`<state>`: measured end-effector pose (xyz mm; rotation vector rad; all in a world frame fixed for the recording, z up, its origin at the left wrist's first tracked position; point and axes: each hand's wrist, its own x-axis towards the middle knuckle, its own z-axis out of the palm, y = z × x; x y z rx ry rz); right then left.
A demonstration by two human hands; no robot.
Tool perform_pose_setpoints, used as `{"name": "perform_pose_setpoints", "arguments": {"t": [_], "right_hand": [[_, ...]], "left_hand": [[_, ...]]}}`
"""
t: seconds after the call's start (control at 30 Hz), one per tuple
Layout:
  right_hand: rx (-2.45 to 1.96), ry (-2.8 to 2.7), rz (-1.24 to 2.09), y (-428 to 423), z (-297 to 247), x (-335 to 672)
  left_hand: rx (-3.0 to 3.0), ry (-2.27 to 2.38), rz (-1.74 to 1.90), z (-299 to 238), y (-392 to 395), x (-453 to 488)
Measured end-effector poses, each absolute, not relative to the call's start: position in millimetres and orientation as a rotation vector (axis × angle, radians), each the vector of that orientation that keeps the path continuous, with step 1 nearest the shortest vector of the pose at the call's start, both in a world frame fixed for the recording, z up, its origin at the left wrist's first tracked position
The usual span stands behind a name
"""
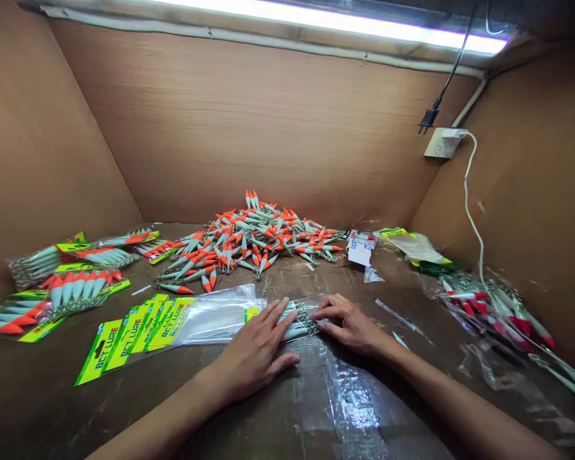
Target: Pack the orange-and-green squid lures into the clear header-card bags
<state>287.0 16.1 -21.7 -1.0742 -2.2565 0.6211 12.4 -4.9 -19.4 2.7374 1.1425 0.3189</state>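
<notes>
My left hand [256, 348] lies flat, fingers stretched out, pressing on a clear bag of lures [294, 319] on the dark table. My right hand [347, 322] rests at the bag's right end with fingers curled down on it. Left of the hands lie several empty clear bags with green "BET LURE" header cards [138, 329]. Behind them sits a big pile of loose orange and pale-blue fishing lures [252, 239].
Packed lure bags [62, 281] are stacked at the left. More bagged lures and plastic [493, 313] lie at the right, with paper slips [360, 250] nearby. Cardboard walls enclose the table; a socket [443, 142] and white cable hang on the right wall.
</notes>
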Motion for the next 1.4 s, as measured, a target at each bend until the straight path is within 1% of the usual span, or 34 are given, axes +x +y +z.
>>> {"name": "perform_pose_setpoints", "arguments": {"t": [0.33, 0.47, 0.6, 0.77, 0.9, 1.0, 1.1, 1.17, 1.23, 1.3, 1.33, 1.4], "right_hand": [[-1.158, -2.257, 0.588, 0.6, -14.6, 280.5], [-1.226, -2.138, 0.654, 6.9, -18.6, 278.5], [-1.206, -2.137, 0.702, 10.4, -21.0, 278.1], [-1.145, -2.15, 0.657, 12.8, -21.5, 284.0], [-1.108, -2.168, 0.596, 13.1, -17.6, 292.8], [-1.091, -2.086, 0.572, 14.1, -16.4, 298.4], [-1.13, -1.776, 0.522, 20.2, -19.9, 301.0], [-1.146, -1.538, 0.621, 25.6, -22.9, 300.4], [-1.101, -1.425, 0.865, 28.8, -23.6, 298.1], [-1.021, -1.446, 1.092, 27.8, -20.6, 294.9], [-0.996, -1.479, 1.149, 26.0, -18.0, 293.4], [-0.989, -1.534, 1.161, 21.6, -12.2, 291.0]], "left_hand": [[2.641, 1.199, 0.259, -23.3, -12.4, 13.1], [2.62, 1.241, 0.352, -20.1, -0.6, 11.0], [2.53, 1.312, 0.451, -7.1, 30.3, 14.4], [2.307, 1.271, 0.27, 17.9, 71.3, 32.2], [2.034, 1.168, 0.168, 23.6, 88.9, 47.4], [1.942, 1.104, 0.224, 18.7, 88.6, 54.8], [1.838, 1.045, 0.39, 11.9, 77.3, 60.6], [1.63, 0.956, 0.584, 8.0, 65.8, 64.4], [1.391, 0.849, 0.735, 5.6, 53.5, 68.3], [1.282, 0.787, 0.784, 5.6, 42.6, 71.9], [1.286, 0.778, 0.79, 6.4, 38.3, 73.6], [1.337, 0.78, 0.798, 8.0, 32.8, 76.3]]}}
